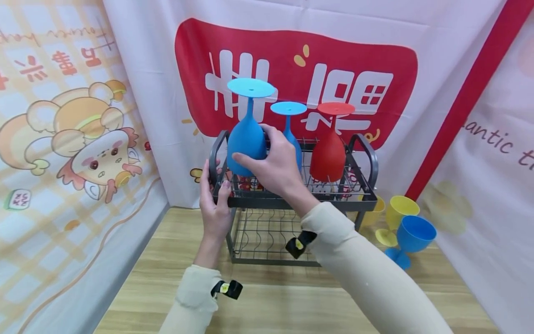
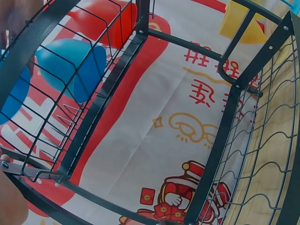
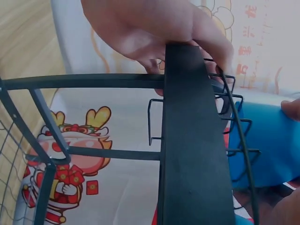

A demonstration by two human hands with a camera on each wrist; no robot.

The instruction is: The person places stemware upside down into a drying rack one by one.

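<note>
My right hand (image 1: 277, 162) grips the bowl of a blue goblet (image 1: 246, 141), which is upside down with its foot up, at the left end of the rack's top tier. My left hand (image 1: 214, 208) holds the left front corner of the dark metal dish rack (image 1: 267, 202), thumb over the rim. Just right of my right hand, a second blue goblet (image 1: 289, 109) stands inverted, its bowl partly hidden by that hand. Beside it an inverted red goblet (image 1: 328, 155) sits on the same tier. In the right wrist view the held goblet (image 3: 262, 140) is against the wire prongs.
On the wooden table (image 1: 267, 301), right of the rack, stand an upright blue goblet (image 1: 416, 234) and a yellow goblet (image 1: 400, 213), with another yellow one (image 1: 373, 211) partly behind the rack. The lower wire tier (image 1: 267, 236) holds no goblets. A printed cloth (image 1: 146, 69) hangs behind.
</note>
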